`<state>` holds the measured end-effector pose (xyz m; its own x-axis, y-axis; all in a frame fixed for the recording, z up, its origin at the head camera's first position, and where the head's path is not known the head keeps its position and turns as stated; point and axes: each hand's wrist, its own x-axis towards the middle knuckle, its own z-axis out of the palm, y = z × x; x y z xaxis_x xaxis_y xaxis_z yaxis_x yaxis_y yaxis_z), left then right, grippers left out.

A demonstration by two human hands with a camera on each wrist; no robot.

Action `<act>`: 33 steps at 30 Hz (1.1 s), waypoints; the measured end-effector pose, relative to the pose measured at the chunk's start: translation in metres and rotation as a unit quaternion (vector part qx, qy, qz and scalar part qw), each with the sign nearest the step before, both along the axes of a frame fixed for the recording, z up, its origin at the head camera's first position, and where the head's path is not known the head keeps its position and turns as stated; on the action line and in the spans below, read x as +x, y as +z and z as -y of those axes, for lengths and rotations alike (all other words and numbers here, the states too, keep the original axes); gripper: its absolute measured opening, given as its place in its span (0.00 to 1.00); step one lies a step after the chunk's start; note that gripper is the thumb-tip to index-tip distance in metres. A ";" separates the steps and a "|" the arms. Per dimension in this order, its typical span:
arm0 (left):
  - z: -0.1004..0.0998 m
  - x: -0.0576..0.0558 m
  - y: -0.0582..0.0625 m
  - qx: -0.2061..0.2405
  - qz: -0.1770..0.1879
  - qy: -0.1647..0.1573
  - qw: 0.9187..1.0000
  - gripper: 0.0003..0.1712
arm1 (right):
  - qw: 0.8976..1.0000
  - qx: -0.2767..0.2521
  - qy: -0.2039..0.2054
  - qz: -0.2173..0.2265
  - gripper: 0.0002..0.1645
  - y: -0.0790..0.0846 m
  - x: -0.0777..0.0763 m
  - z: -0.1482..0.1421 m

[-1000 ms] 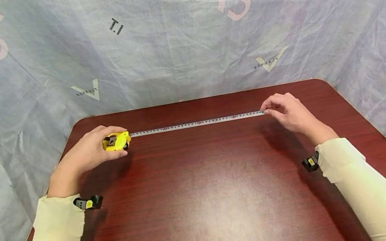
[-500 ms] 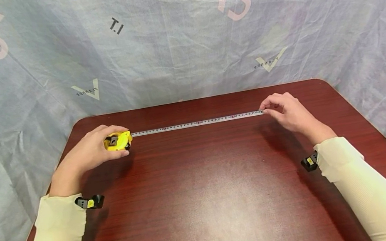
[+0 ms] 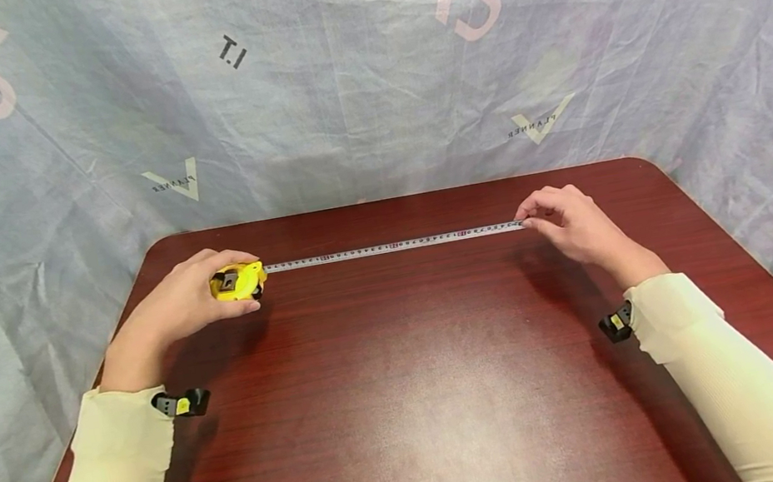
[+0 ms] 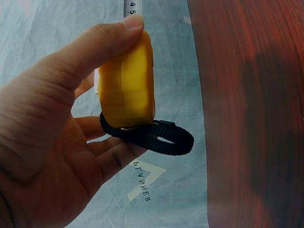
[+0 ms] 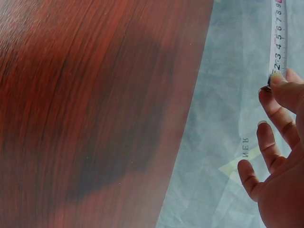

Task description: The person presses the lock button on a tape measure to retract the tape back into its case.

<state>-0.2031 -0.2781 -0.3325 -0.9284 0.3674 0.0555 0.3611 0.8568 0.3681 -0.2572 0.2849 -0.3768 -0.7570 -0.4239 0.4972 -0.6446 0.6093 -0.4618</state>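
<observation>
My left hand (image 3: 187,302) grips the yellow case of a tape measure (image 3: 241,282) between thumb and fingers. In the left wrist view the case (image 4: 127,83) stands on edge in the hand, a black wrist strap (image 4: 166,137) looped at its lower end. Out of the case runs the white blade (image 3: 358,252), straight across to my right hand (image 3: 577,223). Thumb and forefinger of that hand pinch the blade's end. The right wrist view shows the blade (image 5: 278,40) with low numbers near the fingertips, the other fingers loosely bent.
Both hands are above a dark red wood-grain table (image 3: 407,372), near its far edge. A grey printed cloth (image 3: 348,95) hangs behind it and along the sides. Each sleeve cuff carries a small black camera, left (image 3: 182,404) and right (image 3: 615,323).
Both hands have drifted slightly toward each other, the case a little right and the blade's end a little left. The grips look the same.
</observation>
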 end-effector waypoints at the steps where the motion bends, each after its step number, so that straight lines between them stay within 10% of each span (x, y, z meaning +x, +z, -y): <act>1: 0.000 0.000 0.000 0.000 0.000 -0.001 1.000 0.35 | 1.000 0.000 0.000 -0.001 0.11 0.000 0.000 0.000; 33: -0.002 0.002 0.001 0.001 0.010 -0.009 1.000 0.37 | 1.000 0.003 -0.014 0.004 0.10 -0.005 -0.002 0.003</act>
